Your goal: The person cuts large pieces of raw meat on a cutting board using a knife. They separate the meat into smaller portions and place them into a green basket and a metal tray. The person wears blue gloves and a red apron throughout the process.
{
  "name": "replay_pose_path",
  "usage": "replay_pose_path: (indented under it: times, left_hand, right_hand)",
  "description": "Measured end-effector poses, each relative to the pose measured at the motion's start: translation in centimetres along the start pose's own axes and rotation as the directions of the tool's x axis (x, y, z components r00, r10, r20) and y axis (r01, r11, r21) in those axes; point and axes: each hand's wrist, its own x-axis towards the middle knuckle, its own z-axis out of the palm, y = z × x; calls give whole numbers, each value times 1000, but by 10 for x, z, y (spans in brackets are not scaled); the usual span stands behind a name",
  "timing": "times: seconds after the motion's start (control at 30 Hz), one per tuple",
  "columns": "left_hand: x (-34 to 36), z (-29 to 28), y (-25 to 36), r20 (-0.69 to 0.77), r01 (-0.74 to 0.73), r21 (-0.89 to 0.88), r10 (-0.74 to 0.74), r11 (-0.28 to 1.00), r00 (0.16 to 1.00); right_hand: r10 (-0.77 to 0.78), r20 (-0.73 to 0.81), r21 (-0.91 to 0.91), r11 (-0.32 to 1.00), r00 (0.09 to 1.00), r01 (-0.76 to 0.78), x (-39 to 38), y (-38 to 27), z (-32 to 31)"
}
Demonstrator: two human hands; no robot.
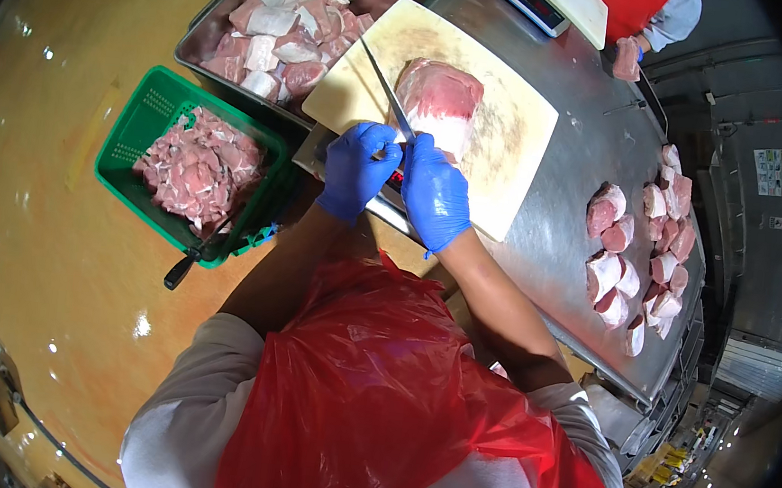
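Note:
A knife point(385, 89) is gripped in my right hand point(436, 194), its long narrow blade slanting up and left over the cutting board point(529, 125). The handle is hidden in the blue glove. Close beside it, my left hand point(354, 170), also in a blue glove, is closed with the fingers curled; whatever it may hold cannot be made out. Just beyond both hands lies a large block of pink meat point(440, 92) with a white fat layer on the near side. The blade crosses in front of its left edge.
A metal tub point(206, 26) of meat chunks adjoins the board's left. Nearer is a green basket point(107, 149) of trimmings with a black-handled tool point(180, 271). Cut pieces point(669, 226) rest on the steel table point(562, 252). Beyond stand a scale point(542, 8) and another person point(626, 2) holding meat.

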Motion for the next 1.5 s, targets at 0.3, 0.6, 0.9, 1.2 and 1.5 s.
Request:
replay_pose_path:
  times: [0.3, 0.6, 0.9, 1.2, 1.5]
  left_hand:
    - [-5, -27, -15, -52, 128, 29, -127, 991, 991]
    - [-40, -51, -78, -150, 339, -179, -367, 923, 918]
    - [3, -160, -142, 38, 383, 652, -532, 655, 846]
    - [118, 53, -57, 415, -5, -203, 91, 979, 905]
    - [22, -16, 1, 173, 326, -186, -295, 927, 940]
  right_hand:
    - [108, 445, -389, 918, 889, 84, -88, 77, -62]
    - [33, 288, -78, 997, 957, -11, -57, 30, -61]
    - [411, 318, 825, 325, 855, -463, -44, 45, -23]
    - [535, 153, 988, -70, 831, -137, -12, 45, 16]
    - [529, -161, 841, 515, 833, -165, 2, 100, -64]
